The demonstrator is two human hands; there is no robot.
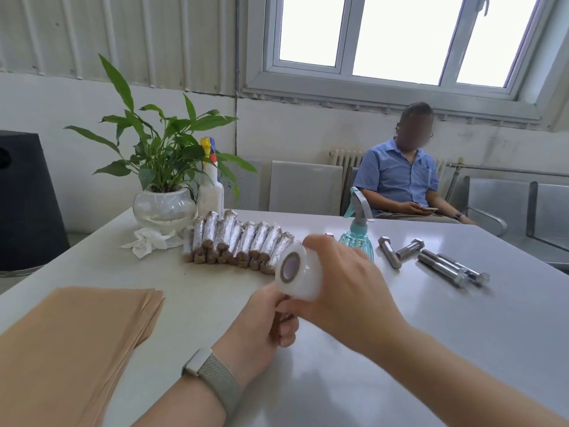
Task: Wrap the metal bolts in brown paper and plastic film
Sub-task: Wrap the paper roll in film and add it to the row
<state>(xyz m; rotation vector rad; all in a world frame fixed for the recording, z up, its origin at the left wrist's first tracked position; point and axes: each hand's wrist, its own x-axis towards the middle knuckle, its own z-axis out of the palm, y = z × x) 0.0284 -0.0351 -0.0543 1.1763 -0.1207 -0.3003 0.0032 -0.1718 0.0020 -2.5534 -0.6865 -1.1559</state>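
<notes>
Above a white table (400, 349), the right hand (345, 285) grips a roll of clear plastic film (297, 274), fingers curled over its far side, the cardboard core facing the camera. Just below it the left hand (264, 322), a woven wristband (215, 377) on its wrist, is clenched around a partly hidden object, seemingly a bolt being wrapped; only a sliver shows between the fingers, and what it is cannot be told for sure.

A stack of brown paper sheets (77, 340) lies at the near left edge. Behind the hands, a pile of wrapped bolts (237, 241), brown paper ends showing under shiny film, sits mid-table. Bare metal bolts (443, 263) lie loose to the right, well apart from the hands. A teal spray bottle (357, 232) stands between the two groups, partly hidden by the right hand.

A potted plant in a glass bowl (163, 192), a white spray bottle (211, 186) and a crumpled tissue (147, 241) occupy the far left corner. No writing is legible. A person in a blue shirt (400, 180) sits beyond the table under a window (400, 38), holding a phone.
</notes>
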